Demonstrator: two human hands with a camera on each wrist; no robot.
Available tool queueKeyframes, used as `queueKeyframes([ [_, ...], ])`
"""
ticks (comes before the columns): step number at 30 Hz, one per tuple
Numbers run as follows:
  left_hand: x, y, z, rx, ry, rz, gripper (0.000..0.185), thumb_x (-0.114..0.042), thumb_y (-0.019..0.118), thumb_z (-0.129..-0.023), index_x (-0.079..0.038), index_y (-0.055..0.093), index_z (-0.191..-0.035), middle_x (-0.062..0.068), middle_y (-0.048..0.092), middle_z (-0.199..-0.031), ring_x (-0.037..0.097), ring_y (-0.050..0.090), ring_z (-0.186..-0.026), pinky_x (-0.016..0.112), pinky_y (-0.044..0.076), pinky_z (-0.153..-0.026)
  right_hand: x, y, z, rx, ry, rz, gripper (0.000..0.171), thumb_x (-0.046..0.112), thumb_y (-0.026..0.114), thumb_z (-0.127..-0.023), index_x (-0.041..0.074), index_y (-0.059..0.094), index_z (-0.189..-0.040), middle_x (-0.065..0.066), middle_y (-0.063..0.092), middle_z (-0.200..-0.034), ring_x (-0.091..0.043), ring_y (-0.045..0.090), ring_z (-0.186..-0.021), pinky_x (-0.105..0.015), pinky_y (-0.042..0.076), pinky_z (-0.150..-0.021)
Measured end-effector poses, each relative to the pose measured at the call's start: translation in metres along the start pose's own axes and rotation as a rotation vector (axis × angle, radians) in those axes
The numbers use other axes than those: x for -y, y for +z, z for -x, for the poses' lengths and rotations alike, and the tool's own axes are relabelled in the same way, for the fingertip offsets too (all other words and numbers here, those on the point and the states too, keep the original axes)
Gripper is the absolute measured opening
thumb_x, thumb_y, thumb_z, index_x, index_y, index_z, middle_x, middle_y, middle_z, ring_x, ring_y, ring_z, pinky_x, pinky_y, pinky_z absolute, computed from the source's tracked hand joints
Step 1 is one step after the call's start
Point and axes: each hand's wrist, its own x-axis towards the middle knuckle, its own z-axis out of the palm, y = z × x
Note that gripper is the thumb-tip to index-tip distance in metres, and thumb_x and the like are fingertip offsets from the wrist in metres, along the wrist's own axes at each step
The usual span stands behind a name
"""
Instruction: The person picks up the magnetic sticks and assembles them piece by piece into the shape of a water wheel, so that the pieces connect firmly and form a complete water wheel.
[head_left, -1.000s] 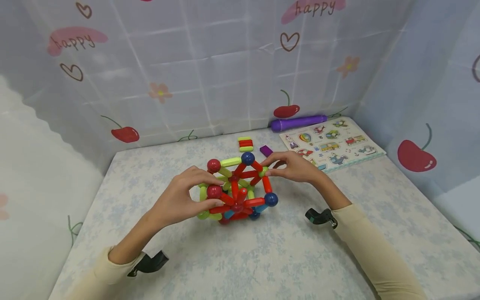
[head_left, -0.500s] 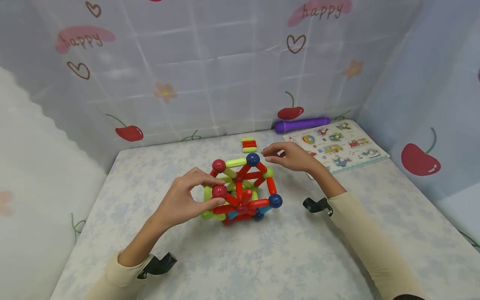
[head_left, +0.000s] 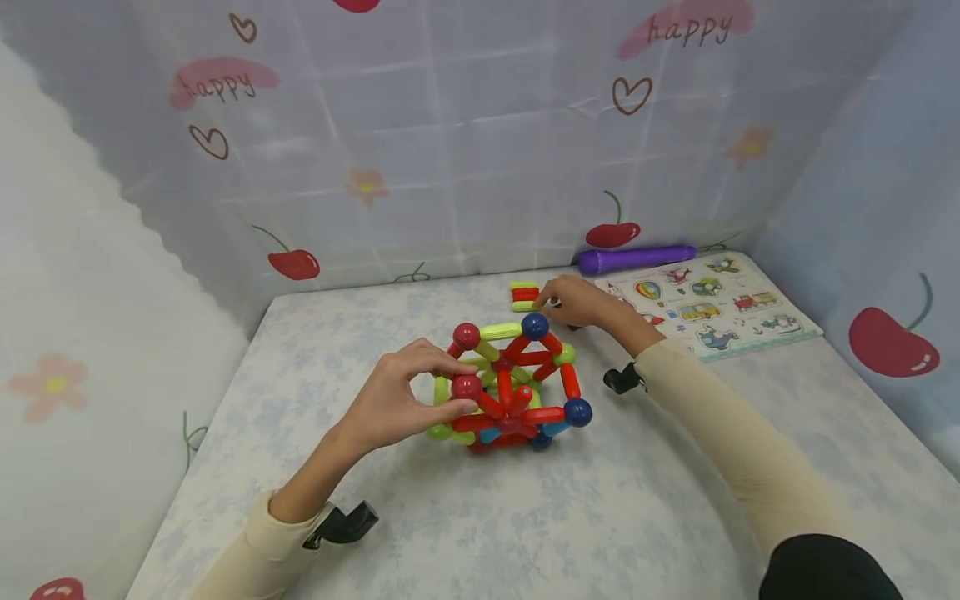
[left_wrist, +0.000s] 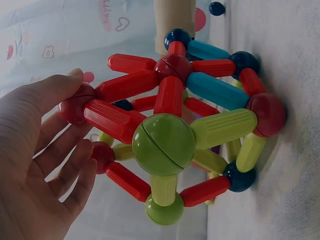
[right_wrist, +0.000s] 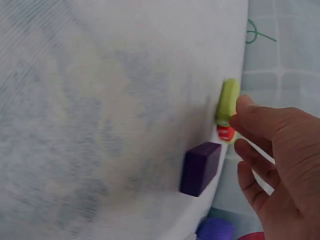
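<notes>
Two hands work apart: the left hand [head_left: 401,396] grips a red ball [head_left: 466,387] of the stick-and-ball structure [head_left: 513,387] mid-surface. The right hand [head_left: 577,302], fingers loosely spread, touches the loose sticks [head_left: 524,295] behind.

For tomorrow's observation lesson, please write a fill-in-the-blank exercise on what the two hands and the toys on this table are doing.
1. The left hand grips a dark red ball of the rod-and-ball toy structure, whose nearest ball in the left wrist view is ____.
2. The right hand reaches the small stack of red and ____ rods.
3. The small block beside that stack is ____.

Missing words: green; green; purple
</notes>
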Motion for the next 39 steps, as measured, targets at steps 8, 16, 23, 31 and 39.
queueKeyframes([
  [8, -0.002, -0.001, 0.002, 0.007, -0.005, 0.011, 0.037, -0.020, 0.095, -0.084, -0.015, 0.083, -0.119, -0.010, 0.077, -0.103, 0.024, 0.066, -0.095, 0.034, 0.056, -0.080, -0.006, 0.016, -0.006, -0.100, 0.029, 0.002, 0.023, 0.009, 0.072, -0.102, 0.007, 0.079, -0.123, -0.011, 0.073, -0.120, -0.030, 0.068, -0.107, -0.047, 0.058, -0.094],
  [16, -0.004, 0.001, 0.002, 0.014, -0.017, 0.024, 0.037, -0.021, 0.094, -0.086, -0.014, 0.082, -0.120, -0.009, 0.077, -0.103, 0.017, 0.066, -0.095, 0.043, 0.059, -0.080, -0.006, 0.023, -0.005, -0.057, 0.033, 0.008, 0.022, 0.007, 0.074, -0.100, 0.003, 0.080, -0.121, -0.013, 0.076, -0.115, -0.030, 0.067, -0.104, -0.048, 0.057, -0.097],
  [23, -0.005, -0.002, 0.002, 0.010, -0.015, 0.017, 0.037, -0.019, 0.095, -0.085, -0.013, 0.083, -0.119, -0.010, 0.077, -0.102, 0.023, 0.067, -0.094, 0.044, 0.059, -0.079, -0.003, 0.026, -0.005, -0.055, 0.069, -0.058, 0.025, 0.014, 0.083, -0.093, 0.005, 0.081, -0.117, -0.011, 0.077, -0.113, -0.030, 0.065, -0.104, -0.049, 0.056, -0.097],
  [31, -0.004, -0.001, 0.002, 0.011, -0.026, 0.022, 0.037, -0.020, 0.094, -0.085, -0.013, 0.082, -0.120, -0.009, 0.077, -0.103, 0.027, 0.068, -0.095, 0.043, 0.060, -0.080, 0.002, 0.021, 0.011, -0.130, 0.102, -0.129, 0.025, 0.018, 0.082, -0.096, 0.006, 0.078, -0.117, -0.012, 0.076, -0.115, -0.033, 0.068, -0.109, -0.050, 0.057, -0.096],
  [39, -0.002, -0.002, 0.002, 0.009, -0.020, 0.020, 0.038, -0.019, 0.094, -0.085, -0.012, 0.082, -0.120, -0.008, 0.077, -0.103, 0.027, 0.069, -0.094, 0.042, 0.060, -0.080, 0.024, -0.012, 0.063, -0.429, 0.150, -0.381, 0.030, 0.021, 0.071, -0.106, 0.002, 0.071, -0.129, -0.018, 0.073, -0.124, -0.036, 0.069, -0.117, -0.049, 0.056, -0.099],
])
